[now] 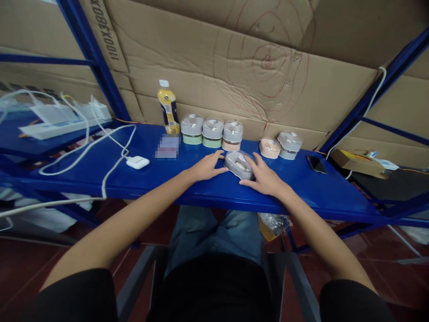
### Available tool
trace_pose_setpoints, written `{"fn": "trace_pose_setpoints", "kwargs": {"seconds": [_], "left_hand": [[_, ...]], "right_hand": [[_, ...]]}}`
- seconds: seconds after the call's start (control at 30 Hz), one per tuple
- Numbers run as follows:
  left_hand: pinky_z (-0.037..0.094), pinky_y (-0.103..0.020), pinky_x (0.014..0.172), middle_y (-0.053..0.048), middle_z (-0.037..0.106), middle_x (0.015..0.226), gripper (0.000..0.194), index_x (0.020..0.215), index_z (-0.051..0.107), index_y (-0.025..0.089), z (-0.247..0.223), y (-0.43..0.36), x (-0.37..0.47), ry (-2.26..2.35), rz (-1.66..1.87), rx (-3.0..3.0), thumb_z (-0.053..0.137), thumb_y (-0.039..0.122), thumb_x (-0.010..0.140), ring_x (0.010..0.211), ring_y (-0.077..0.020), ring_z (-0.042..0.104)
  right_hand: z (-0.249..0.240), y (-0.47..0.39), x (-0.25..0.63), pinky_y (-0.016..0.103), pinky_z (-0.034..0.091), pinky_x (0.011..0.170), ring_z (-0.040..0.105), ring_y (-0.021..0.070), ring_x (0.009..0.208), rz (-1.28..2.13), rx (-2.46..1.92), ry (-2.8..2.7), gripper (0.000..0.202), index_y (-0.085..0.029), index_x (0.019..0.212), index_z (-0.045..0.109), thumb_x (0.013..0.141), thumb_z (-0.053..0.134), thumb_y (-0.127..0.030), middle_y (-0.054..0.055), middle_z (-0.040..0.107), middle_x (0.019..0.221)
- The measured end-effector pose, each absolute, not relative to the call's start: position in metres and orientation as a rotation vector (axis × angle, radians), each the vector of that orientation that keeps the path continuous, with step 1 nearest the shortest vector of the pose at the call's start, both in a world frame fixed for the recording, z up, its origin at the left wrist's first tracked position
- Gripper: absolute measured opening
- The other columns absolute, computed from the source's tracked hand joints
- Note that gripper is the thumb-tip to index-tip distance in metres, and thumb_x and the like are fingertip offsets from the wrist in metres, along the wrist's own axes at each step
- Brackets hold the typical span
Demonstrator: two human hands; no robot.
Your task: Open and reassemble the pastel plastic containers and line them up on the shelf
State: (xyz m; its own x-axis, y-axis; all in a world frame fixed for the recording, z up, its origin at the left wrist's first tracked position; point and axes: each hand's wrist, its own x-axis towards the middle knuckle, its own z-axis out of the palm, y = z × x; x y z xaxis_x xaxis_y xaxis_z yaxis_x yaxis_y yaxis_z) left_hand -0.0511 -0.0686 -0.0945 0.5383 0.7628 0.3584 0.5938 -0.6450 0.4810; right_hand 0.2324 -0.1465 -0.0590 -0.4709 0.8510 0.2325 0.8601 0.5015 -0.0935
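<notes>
A grey container with a clear lid lies on the blue table between my hands. My left hand is at its left side, thumb and fingers apart, the fingertips close to its edge. On the right side, my right hand rests against the container with its fingers spread. Behind it stand stacked containers with green bases and another stack with a pink base. Farther right are a single pink container and a grey stack.
A yellow bottle stands at the back, with a blurred packet before it. White cables and a white adapter lie left. A phone and an open cardboard box are right. Cardboard walls the back.
</notes>
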Motion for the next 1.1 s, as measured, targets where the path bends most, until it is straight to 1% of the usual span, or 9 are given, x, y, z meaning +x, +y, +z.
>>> {"fn": "trace_pose_setpoints", "kwargs": {"seconds": [0.07,0.17,0.23,0.37,0.5,0.77,0.9,1.0,1.1], "left_hand": [[0.048,-0.057,0.121,-0.024,0.066,0.153,0.072,0.153,0.048,0.016,-0.096,-0.067,-0.051,1.114,0.812,2.479,0.072,0.053,0.097,0.147,-0.0413,0.06],[0.049,-0.056,0.119,-0.022,0.068,0.15,0.071,0.151,0.049,0.017,-0.097,-0.066,-0.051,1.118,0.812,2.476,0.072,0.054,0.096,0.146,-0.0409,0.062],[0.048,-0.056,0.12,-0.021,0.068,0.151,0.071,0.152,0.048,0.017,-0.096,-0.066,-0.051,1.132,0.801,2.476,0.071,0.055,0.096,0.147,-0.0402,0.061],[0.047,-0.055,0.12,-0.02,0.068,0.152,0.072,0.151,0.048,0.017,-0.095,-0.067,-0.051,1.145,0.773,2.482,0.068,0.058,0.096,0.148,-0.0398,0.06],[0.047,-0.055,0.121,-0.021,0.068,0.152,0.071,0.152,0.047,0.016,-0.095,-0.067,-0.05,1.144,0.78,2.493,0.067,0.057,0.096,0.148,-0.0393,0.06],[0.046,-0.055,0.122,-0.022,0.067,0.152,0.071,0.152,0.047,0.014,-0.091,-0.071,-0.05,1.149,0.761,2.484,0.064,0.057,0.097,0.15,-0.0394,0.058],[0.046,-0.055,0.122,-0.022,0.068,0.151,0.071,0.151,0.046,0.014,-0.091,-0.071,-0.049,1.15,0.763,2.491,0.065,0.055,0.097,0.149,-0.0396,0.058],[0.047,-0.055,0.122,-0.021,0.069,0.15,0.068,0.151,0.046,0.015,-0.093,-0.069,-0.048,1.145,0.784,2.494,0.066,0.052,0.097,0.146,-0.0392,0.061],[0.048,-0.056,0.121,-0.02,0.07,0.149,0.068,0.152,0.045,0.016,-0.094,-0.068,-0.048,1.148,0.787,2.489,0.066,0.05,0.098,0.144,-0.039,0.063]], "right_hand": [[-0.057,-0.157,0.232,0.056,0.054,0.113,0.052,0.0459,0.15,-0.176,-1.543,-2.532,0.084,-0.02,0.174,0.024,0.107,0.057,-0.059,0.028,0.042,0.168],[-0.049,-0.169,0.227,0.051,0.056,0.105,0.069,0.0422,0.129,-0.38,-1.775,-2.536,0.071,-0.014,0.172,0.028,0.112,0.047,-0.047,0.028,0.068,0.141],[-0.044,-0.17,0.22,0.047,0.057,0.099,0.073,0.0411,0.121,-0.488,-1.908,-2.501,0.069,-0.01,0.169,0.032,0.113,0.048,-0.047,0.027,0.074,0.129],[-0.041,-0.155,0.212,0.042,0.059,0.089,0.077,0.0393,0.112,-0.545,-2.09,-2.351,0.067,-0.006,0.164,0.039,0.112,0.052,-0.047,0.028,0.077,0.123],[-0.04,-0.118,0.21,0.045,0.06,0.09,0.078,0.0403,0.115,-0.436,-2.15,-2.251,0.064,-0.002,0.161,0.042,0.112,0.053,-0.042,0.031,0.077,0.125],[-0.029,-0.05,0.203,0.045,0.057,0.1,0.075,0.0376,0.122,-0.408,-2.134,-2.112,0.038,-0.002,0.137,0.064,0.107,0.043,-0.012,0.031,0.075,0.129],[-0.021,-0.041,0.179,0.046,0.056,0.102,0.072,0.0376,0.123,-0.437,-1.896,-2.012,0.037,-0.009,0.134,0.064,0.112,0.044,-0.031,0.027,0.073,0.133],[-0.018,-0.03,0.148,0.049,0.054,0.105,0.066,0.0405,0.13,-0.375,-1.817,-1.938,0.056,-0.01,0.145,0.056,0.105,0.057,-0.049,0.028,0.066,0.143],[-0.018,-0.012,0.119,0.052,0.052,0.107,0.061,0.0436,0.136,-0.274,-1.924,-1.815,0.073,-0.008,0.151,0.05,0.097,0.067,-0.055,0.03,0.059,0.149]]}}
